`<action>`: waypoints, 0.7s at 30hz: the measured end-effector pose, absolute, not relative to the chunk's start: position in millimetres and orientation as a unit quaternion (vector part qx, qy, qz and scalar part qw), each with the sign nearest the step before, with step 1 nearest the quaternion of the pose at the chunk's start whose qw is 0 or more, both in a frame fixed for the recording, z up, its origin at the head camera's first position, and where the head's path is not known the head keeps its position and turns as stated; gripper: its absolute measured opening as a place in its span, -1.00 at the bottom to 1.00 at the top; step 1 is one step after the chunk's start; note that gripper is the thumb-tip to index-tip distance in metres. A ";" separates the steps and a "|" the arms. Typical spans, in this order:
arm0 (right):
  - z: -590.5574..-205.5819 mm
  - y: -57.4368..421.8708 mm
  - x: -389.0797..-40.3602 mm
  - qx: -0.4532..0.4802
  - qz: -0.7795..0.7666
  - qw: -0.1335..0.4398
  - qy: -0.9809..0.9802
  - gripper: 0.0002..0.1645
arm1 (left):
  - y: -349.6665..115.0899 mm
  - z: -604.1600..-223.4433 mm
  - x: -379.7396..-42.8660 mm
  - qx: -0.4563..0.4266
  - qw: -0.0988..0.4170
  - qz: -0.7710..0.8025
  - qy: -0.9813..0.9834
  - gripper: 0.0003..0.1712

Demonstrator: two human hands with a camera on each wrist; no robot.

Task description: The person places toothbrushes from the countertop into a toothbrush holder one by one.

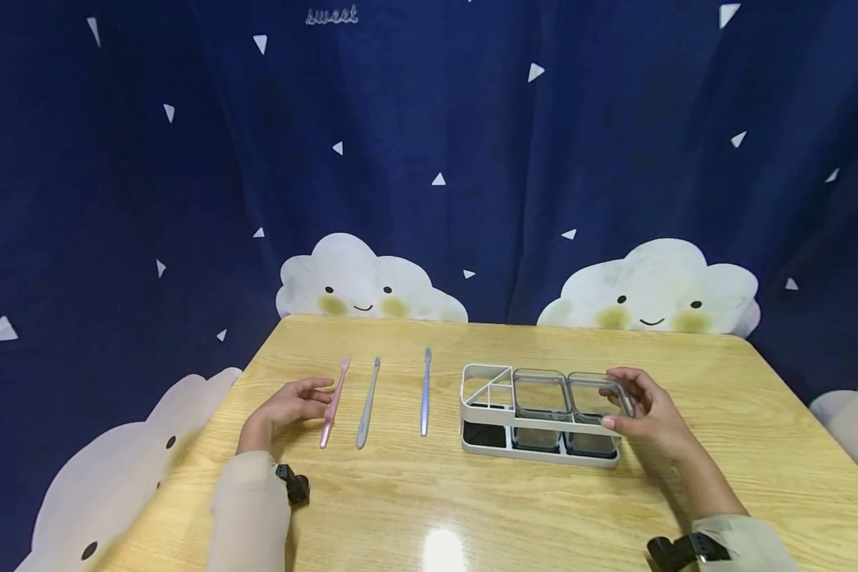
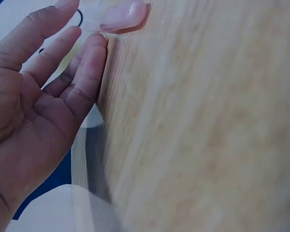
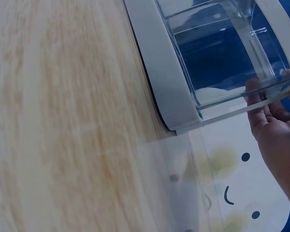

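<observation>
Beside the pink toothbrush [image 1: 334,405] at the left of the table, my left hand [image 1: 293,407] has loosely bent fingers and holds nothing. In the left wrist view its fingertips come close to the pink handle end [image 2: 125,15]. A white toothbrush holder [image 1: 486,414] with two clear cups stands upright to the right. My right hand [image 1: 651,417] grips its right end, thumb at the front and fingers behind. In the right wrist view those fingers [image 3: 256,106] reach round the rim by the clear cup [image 3: 217,58].
A grey toothbrush [image 1: 368,405] and a blue toothbrush [image 1: 425,393] lie between the pink one and the holder. Small divided slots [image 1: 496,391] fill the holder's left end. A dark blue curtain with clouds [image 1: 372,274] hangs behind the wooden table [image 1: 372,508].
</observation>
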State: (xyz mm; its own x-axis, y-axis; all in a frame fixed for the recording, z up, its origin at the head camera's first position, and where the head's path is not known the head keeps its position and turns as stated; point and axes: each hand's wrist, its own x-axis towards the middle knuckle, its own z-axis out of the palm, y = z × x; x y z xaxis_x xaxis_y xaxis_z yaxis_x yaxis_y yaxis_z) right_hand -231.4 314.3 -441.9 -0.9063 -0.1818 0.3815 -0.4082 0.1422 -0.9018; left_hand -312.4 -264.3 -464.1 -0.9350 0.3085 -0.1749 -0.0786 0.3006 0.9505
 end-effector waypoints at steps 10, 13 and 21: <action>-442.3 314.4 -232.9 0.191 0.610 0.088 -0.764 -0.20 | -264.0 -463.9 -321.3 0.067 0.179 0.589 0.785 -0.23; -442.7 314.5 -232.9 0.188 0.608 0.090 -0.766 -0.21 | -263.4 -465.3 -322.4 0.065 0.176 0.598 0.779 -0.23; -443.0 314.3 -232.1 0.183 0.616 0.091 -0.760 -0.21 | -261.1 -467.9 -323.2 0.060 0.167 0.596 0.783 -0.25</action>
